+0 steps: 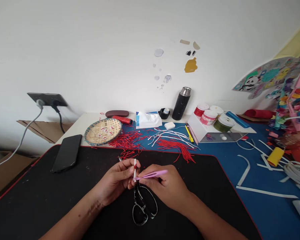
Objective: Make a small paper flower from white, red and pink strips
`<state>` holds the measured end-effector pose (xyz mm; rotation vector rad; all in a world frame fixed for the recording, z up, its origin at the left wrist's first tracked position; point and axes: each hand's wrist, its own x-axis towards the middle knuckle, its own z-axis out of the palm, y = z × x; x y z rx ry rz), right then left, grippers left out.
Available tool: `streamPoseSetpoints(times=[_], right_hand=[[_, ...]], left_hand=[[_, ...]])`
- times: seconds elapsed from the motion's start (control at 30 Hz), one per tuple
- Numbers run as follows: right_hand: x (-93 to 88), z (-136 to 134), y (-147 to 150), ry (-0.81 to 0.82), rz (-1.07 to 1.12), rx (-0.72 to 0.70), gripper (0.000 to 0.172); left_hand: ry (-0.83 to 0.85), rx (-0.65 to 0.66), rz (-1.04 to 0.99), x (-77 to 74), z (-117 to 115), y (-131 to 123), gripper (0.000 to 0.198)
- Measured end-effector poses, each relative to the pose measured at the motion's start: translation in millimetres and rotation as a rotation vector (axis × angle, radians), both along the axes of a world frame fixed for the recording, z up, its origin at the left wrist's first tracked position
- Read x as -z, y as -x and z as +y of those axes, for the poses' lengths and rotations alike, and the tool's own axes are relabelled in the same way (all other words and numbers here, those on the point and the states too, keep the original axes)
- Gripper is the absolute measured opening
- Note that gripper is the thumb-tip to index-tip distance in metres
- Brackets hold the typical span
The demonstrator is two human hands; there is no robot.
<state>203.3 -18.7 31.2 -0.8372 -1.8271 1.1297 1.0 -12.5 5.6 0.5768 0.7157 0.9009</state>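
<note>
My left hand [118,178] is closed in a pinch on a small upright white strip with a red bit on it [134,168]. My right hand [166,186] is closed on a thin pink tool [153,174], whose tip meets the strip between the two hands. Both hands hover over the black mat [52,200]. A pair of metal scissors [142,205] lies on the mat just below the hands.
A black phone [67,152] lies at the mat's left. Behind are a woven basket [103,131], piles of red strips [176,146] and white strips [168,135], a black flask [181,103], paint jars [210,116], a tissue pack [148,120], and coloured paper at right [290,110].
</note>
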Motion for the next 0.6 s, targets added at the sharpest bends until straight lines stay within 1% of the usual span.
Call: streamPoseSetpoints(times=[0.13, 0.23, 0.3, 0.37, 0.5, 0.6], right_hand=[[-5.0, 2, -1, 0.177, -0.034, -0.033, 0.022], [-2.8, 5, -1, 0.372, 0.006, -0.068, 0.027], [0.6, 6, -1, 0.515, 0.023, -0.088, 0.032], [4.2, 9, -2, 0.625, 0.014, -0.102, 0.036], [9.6, 13, -3, 0.712, 0.028, -0.141, 0.041], [12.7, 14, -3, 0.769, 0.059, -0.160, 0.043]], left_hand=[[-0.144, 0.070, 0.125, -0.4, 3, 4, 0.030], [-0.246, 0.144, 0.193, -0.2, 5, 9, 0.028], [-0.286, 0.211, 0.229, 0.7, 5, 12, 0.027], [-0.287, 0.267, 0.252, 2.2, 5, 14, 0.027], [-0.218, 0.304, 0.259, 4.8, 5, 16, 0.030], [-0.168, 0.319, 0.263, 3.3, 4, 15, 0.033]])
